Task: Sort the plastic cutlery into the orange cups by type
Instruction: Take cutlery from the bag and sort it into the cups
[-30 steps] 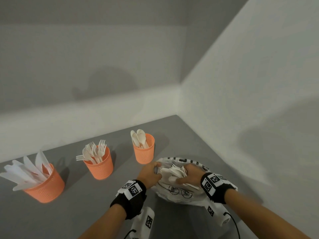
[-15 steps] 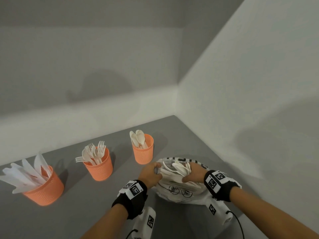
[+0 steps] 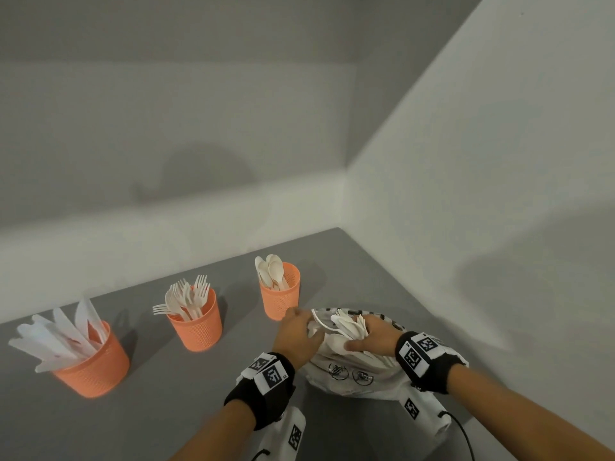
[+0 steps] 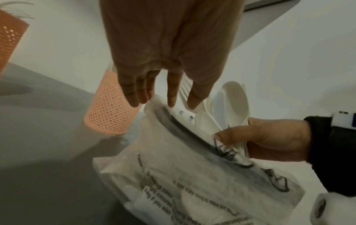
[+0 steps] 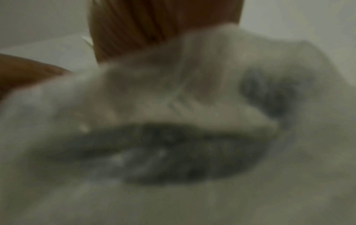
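A white plastic bag [image 3: 352, 377] with black print is seen lying on the grey counter [image 3: 166, 410], near its right back corner. A bundle of white spoons [image 3: 349, 326] is pinched at the bag's mouth by the right hand [image 3: 372, 341], thumb curled over the handles. The left hand [image 3: 296, 337] is laid on the bag's left edge; in the left wrist view its fingers [image 4: 134, 92] are seen nearly straight, tips touching the bag's rim. The right wrist view is blurred and filled by the bag.

Just left of the bag and behind it, an orange cup of spoons [image 3: 281, 297] is stood. Farther left of the bag a cup of forks [image 3: 196, 324] is placed, and farthest left a cup of knives [image 3: 93, 367].
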### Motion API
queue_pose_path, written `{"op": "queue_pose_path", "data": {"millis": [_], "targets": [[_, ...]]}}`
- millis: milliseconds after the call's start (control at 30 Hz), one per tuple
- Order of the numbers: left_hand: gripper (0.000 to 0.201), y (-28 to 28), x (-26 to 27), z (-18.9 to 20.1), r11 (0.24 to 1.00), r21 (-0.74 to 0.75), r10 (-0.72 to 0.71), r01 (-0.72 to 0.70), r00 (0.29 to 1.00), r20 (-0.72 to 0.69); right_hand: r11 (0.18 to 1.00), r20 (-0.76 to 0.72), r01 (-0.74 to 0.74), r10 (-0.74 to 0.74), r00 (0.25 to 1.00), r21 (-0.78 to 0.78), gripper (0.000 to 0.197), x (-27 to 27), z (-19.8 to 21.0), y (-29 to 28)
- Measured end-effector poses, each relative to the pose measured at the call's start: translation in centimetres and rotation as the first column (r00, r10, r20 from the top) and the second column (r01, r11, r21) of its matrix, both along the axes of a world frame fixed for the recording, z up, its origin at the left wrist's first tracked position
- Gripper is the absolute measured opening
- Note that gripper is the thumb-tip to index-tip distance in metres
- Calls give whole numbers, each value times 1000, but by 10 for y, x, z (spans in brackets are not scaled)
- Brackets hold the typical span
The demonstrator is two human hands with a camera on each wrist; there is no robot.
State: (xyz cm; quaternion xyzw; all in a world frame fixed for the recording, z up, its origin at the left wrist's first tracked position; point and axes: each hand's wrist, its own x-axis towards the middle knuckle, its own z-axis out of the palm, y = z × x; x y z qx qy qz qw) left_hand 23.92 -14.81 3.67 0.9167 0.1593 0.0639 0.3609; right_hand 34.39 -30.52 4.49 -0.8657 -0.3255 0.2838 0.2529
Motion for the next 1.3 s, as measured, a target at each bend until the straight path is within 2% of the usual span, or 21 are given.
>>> {"op": "queue_pose_path", "data": {"millis": [67, 133, 200, 333, 433, 567, 667, 700, 767, 867, 900, 967, 1067, 1133, 1200, 1300], "targets": [[39, -4, 0, 4, 987, -160, 50, -30, 991, 121, 1000, -21, -2, 2, 1000, 27, 19, 0, 4, 2], [36, -7, -2, 8, 960, -276, 96, -48, 982, 165, 999, -36, 7, -5, 999, 40, 17, 2, 6, 1], [22, -6, -2, 6, 974, -222, 92, -41, 970, 226, 999, -29, 21, -20, 999, 39, 17, 2, 8, 4], [39, -7, -3, 1, 972, -222, 140, -75, 945, 296, 998, -17, 52, -51, 999, 27, 29, 5, 3, 9], [25, -11, -1, 6, 974, -209, 157, -88, 925, 345, 998, -28, 57, -57, 998, 4, 33, 6, -1, 11], [25, -12, 5, 3, 996, -29, 93, -88, 954, 285, 999, -25, 22, -22, 999, -24, 31, 4, -2, 14], [27, -11, 6, 9, 991, 135, -4, -12, 993, 119, 1000, -10, 12, -12, 1000, -17, 32, 3, -3, 13], [28, -10, 7, 11, 989, 146, -36, 26, 997, 71, 1000, -16, 20, -20, 1000, -11, 33, 2, -3, 13], [36, -9, 7, 18, 991, 108, -86, 83, 996, 23, 999, -36, 34, -33, 999, 34, 35, 0, 2, 15], [42, -8, 4, 25, 975, -194, -76, 106, 985, 156, 976, -103, 110, -92, 990, 188, 29, -2, 24, 24], [36, -6, 1, 29, 945, -316, -13, 80, 978, 209, 956, -128, 158, -129, 983, 247, 23, -1, 34, 28], [19, 2, -5, 35, 844, -536, 127, 2, 971, 204, 886, -233, 268, -189, 954, 378, 11, -1, 53, 37], [21, 19, -17, 41, 585, -805, 229, -93, 972, 54, 733, -429, 419, -192, 883, 536, 8, -7, 75, 60], [38, 28, -31, 42, 408, -899, 238, -159, 969, -63, 658, -521, 450, -102, 847, 604, 9, -17, 84, 82], [55, 33, -49, 42, 242, -952, 218, -189, 966, -136, 623, -602, 481, -21, 798, 617, 13, -33, 87, 107], [61, 47, -73, 41, 45, -976, 284, -213, 939, -192, 575, -667, 554, -18, 744, 602, 17, -62, 83, 149]]}}
